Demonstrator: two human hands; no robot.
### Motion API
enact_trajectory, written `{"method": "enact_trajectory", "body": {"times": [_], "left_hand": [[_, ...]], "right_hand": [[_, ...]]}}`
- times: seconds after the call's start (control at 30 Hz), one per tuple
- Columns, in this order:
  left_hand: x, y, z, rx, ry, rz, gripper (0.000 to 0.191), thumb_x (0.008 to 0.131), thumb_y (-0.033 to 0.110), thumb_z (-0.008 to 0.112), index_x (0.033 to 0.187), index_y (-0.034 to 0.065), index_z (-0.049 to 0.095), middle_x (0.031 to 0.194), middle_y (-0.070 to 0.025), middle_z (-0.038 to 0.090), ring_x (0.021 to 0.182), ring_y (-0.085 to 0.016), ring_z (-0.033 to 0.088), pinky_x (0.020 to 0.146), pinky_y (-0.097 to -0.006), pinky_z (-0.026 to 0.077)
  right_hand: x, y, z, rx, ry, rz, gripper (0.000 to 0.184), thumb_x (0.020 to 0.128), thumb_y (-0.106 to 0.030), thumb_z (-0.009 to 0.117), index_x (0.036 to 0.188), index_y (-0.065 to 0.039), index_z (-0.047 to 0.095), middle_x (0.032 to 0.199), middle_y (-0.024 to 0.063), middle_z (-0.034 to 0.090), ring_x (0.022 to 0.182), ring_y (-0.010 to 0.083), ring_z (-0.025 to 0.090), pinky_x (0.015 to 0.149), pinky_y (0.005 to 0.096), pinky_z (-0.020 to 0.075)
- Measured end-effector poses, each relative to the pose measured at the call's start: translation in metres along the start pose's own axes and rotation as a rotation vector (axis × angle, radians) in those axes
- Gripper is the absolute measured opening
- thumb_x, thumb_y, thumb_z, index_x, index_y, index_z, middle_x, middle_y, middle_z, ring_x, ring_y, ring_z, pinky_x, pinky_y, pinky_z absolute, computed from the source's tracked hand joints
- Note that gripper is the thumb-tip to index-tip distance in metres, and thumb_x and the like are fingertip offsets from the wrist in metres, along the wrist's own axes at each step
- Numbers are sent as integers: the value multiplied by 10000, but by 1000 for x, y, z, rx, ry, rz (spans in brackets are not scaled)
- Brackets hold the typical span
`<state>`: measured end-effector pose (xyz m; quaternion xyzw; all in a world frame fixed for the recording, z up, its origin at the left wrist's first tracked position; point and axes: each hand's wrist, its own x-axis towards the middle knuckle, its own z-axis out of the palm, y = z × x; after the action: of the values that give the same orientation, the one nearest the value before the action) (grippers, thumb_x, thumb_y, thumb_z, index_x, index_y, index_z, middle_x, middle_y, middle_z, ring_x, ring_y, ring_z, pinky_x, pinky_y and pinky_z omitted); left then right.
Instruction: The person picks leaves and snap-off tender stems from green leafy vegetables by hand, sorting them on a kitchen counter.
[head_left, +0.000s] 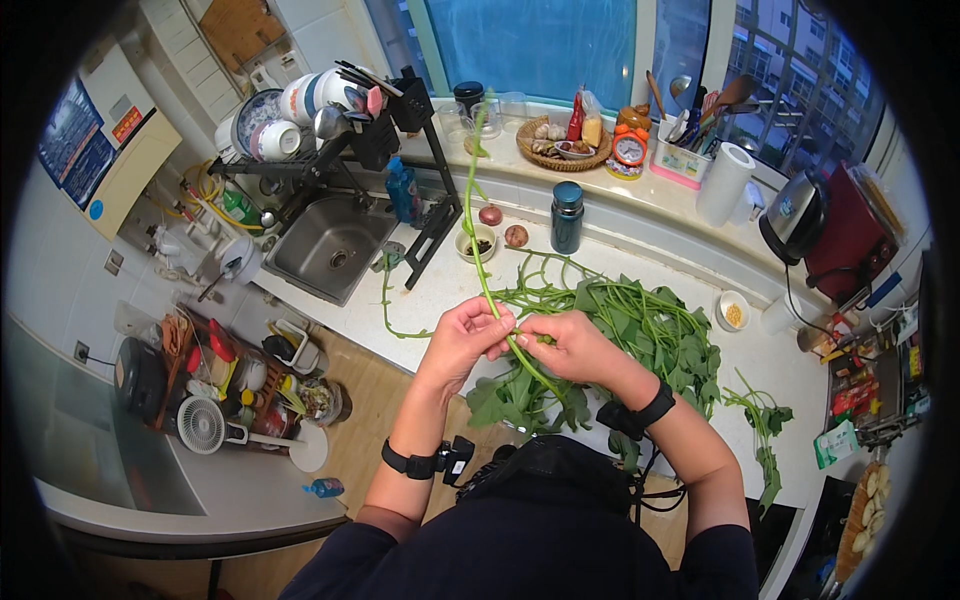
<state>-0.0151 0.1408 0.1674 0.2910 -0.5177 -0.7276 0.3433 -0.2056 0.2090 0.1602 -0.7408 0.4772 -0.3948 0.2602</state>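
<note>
My left hand (474, 335) pinches a long green vine stem (480, 259) between thumb and fingers. The stem rises past the counter's back edge, and its lower end slants down to the right. Close beside it, my right hand (566, 345) grips the same stem, its fingertips nearly meeting those of the left. A big heap of leafy green vines (660, 322) lies on the white counter behind and around my right hand. One thin stripped stem (386, 300) curves over the counter to the left, near the sink. A small leafy sprig (765, 420) rests apart on the right.
A metal sink (330, 244) and a black dish rack (442, 217) stand at the left. Behind the vines are a teal flask (567, 217), two red onions (516, 235) and a small bowl (475, 244). Another bowl (732, 311) with yellow bits sits at the right.
</note>
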Motion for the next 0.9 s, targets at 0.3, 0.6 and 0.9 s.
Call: {"method": "enact_trajectory", "body": {"times": [0.3,0.6,0.9], "left_hand": [[-6,-4,-1,-140,-46,-67,92,893,75,666,926,4,618,796,-73,654,594,-123,577,538,-231,449],[-9,-5,6,-130,6,-37,52,874,50,667,891,16,632,732,-61,643,536,-112,557,486,-227,423],[3,-15,17,-227,80,118,50,880,51,658,882,15,624,752,-55,627,569,-99,538,515,-230,411]], "right_hand": [[9,-5,-6,-181,69,-207,110,886,-140,592,935,-42,584,793,154,615,728,355,616,611,429,485],[6,-10,2,-244,104,-150,111,852,-114,570,910,-23,594,776,159,623,685,365,617,600,419,497],[24,3,9,142,226,149,184,839,-146,522,866,10,615,651,85,536,590,140,496,561,310,422]]}}
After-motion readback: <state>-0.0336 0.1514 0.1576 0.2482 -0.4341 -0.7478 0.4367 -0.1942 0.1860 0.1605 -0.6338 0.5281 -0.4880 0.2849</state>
